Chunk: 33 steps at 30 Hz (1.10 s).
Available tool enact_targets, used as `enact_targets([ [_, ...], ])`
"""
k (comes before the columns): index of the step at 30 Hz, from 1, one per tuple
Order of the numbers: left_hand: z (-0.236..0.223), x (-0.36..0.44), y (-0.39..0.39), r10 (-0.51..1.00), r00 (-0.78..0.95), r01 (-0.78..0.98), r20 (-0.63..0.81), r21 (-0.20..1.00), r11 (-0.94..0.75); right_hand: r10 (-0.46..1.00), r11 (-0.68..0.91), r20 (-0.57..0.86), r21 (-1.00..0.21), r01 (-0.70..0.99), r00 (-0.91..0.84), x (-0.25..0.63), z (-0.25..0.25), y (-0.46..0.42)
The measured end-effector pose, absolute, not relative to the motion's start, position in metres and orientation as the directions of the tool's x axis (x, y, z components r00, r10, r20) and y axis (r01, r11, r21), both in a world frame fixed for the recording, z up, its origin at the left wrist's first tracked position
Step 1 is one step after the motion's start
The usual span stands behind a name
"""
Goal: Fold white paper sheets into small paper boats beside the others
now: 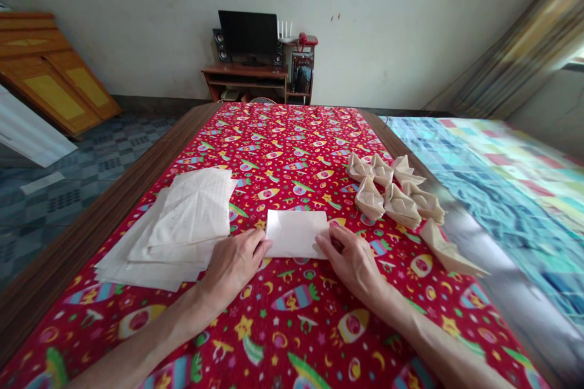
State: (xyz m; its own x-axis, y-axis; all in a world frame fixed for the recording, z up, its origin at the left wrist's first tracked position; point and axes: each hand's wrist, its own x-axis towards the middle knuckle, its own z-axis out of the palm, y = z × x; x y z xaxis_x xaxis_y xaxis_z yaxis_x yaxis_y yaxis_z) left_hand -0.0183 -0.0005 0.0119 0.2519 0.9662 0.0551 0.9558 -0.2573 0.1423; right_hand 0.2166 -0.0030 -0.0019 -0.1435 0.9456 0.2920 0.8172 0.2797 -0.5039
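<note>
A white sheet of paper [296,232], folded into a small rectangle, lies flat on the red patterned cloth in front of me. My left hand [239,252] pinches its left edge between thumb and fingers. At the opposite edge, my right hand [349,252] grips the lower right corner, fingers curled. Left of my left hand is a loose stack of white paper sheets [191,213], some creased. Several folded paper boats [401,205] sit in a cluster to the right, beyond my right hand, and one more paper boat [449,250] lies nearer to me.
The red cloth [292,152] covers a long wooden table [59,243]. Beyond its far end stands a desk [246,73] with a monitor [249,33] and speakers. A bed with a blue patterned cover [460,164] adjoins on the right. A wooden cabinet [55,73] is at left.
</note>
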Motion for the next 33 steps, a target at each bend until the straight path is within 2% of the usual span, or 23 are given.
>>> enact_targets([
  [4,0.008,-0.018,-0.001,0.962,0.263,0.956,0.079,0.112,-0.271,0.964,0.222,0.231,-0.437,0.872,-0.13,0.215,-0.006,-0.003],
  [11,0.015,-0.014,0.005,0.971,0.239,0.97,-0.003,0.046,-0.238,0.98,0.16,0.153,-0.25,0.955,-0.124,0.213,-0.003,0.008],
  [18,0.027,-0.013,0.014,0.975,0.188,0.982,-0.117,0.021,-0.187,0.983,0.161,0.123,-0.19,0.969,-0.139,0.211,0.008,0.01],
  [24,0.029,-0.018,0.021,0.975,0.148,0.988,-0.164,0.074,-0.138,0.993,0.116,0.05,-0.164,0.98,-0.109,0.207,0.018,0.01],
  [26,0.026,-0.021,0.022,0.982,0.154,0.983,-0.108,0.113,-0.142,0.994,0.112,0.036,-0.165,0.98,-0.107,0.207,0.018,0.011],
  [28,0.024,-0.02,0.022,0.977,0.208,0.961,0.046,0.175,-0.213,0.993,0.121,0.033,-0.173,0.977,-0.117,0.208,0.018,0.011],
  [31,0.024,-0.014,0.017,0.877,0.373,0.865,0.301,0.229,-0.447,0.991,0.135,0.03,-0.181,0.974,-0.132,0.209,0.016,0.011],
  [33,0.025,-0.007,0.01,0.781,0.522,0.77,0.341,0.204,-0.604,0.991,0.136,0.023,-0.18,0.974,-0.134,0.209,0.016,0.01],
])
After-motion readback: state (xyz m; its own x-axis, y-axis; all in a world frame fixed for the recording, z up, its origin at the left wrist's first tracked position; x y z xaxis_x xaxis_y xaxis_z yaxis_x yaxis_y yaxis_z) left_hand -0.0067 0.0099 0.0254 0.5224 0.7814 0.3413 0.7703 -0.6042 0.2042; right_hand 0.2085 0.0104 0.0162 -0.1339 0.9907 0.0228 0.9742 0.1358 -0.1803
